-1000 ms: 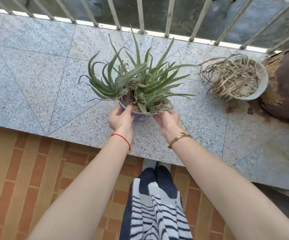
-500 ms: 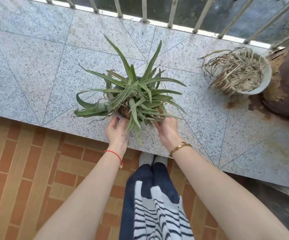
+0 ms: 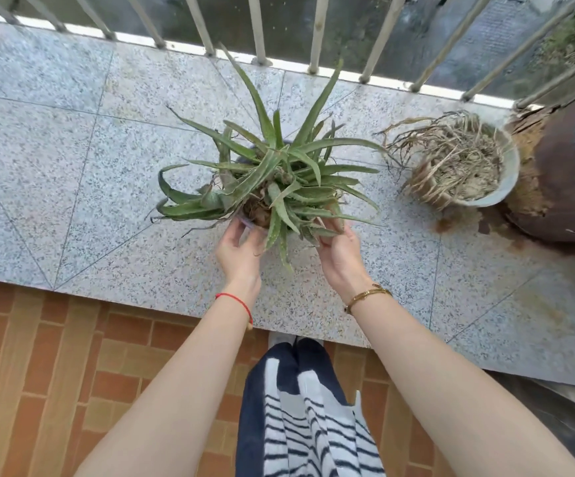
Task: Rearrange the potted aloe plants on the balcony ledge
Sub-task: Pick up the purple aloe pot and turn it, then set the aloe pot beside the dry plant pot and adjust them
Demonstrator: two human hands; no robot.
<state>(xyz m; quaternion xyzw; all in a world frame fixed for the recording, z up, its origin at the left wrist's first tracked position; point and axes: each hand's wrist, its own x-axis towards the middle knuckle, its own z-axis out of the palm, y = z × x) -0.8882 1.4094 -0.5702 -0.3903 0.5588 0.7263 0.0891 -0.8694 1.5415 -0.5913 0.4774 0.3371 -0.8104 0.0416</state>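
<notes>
A green spiky-leaved aloe plant (image 3: 272, 180) in a pale lilac pot (image 3: 246, 222), of which only a small part of the near rim showed beneath the leaves, stood on the speckled grey granite balcony ledge (image 3: 72, 166). Taking the aloe plant as the reference point: the left hand (image 3: 239, 251) was at its near left side, palm turned inward, fingers loosely spread and partly curled, with the fingertips at the pot rim; firm contact could not be confirmed. The right hand (image 3: 339, 249) was at its near right side, fingers curled in among the lower leaves and touching them; whether it gripped the pot could not be determined. A red string bracelet (image 3: 236, 299) circled the left wrist and a gold bangle (image 3: 367, 296) the right wrist. To the right of the aloe plant, apart from it, a grey-white round pot of dried, straw-coloured dead plant matter (image 3: 458, 163) stood on the same ledge. Beyond that pot, a large rusty brown rounded vessel (image 3: 561, 187) stood just beside it. Behind the aloe plant, pale metal railing bars (image 3: 258, 29) rose from the ledge's far edge.
</notes>
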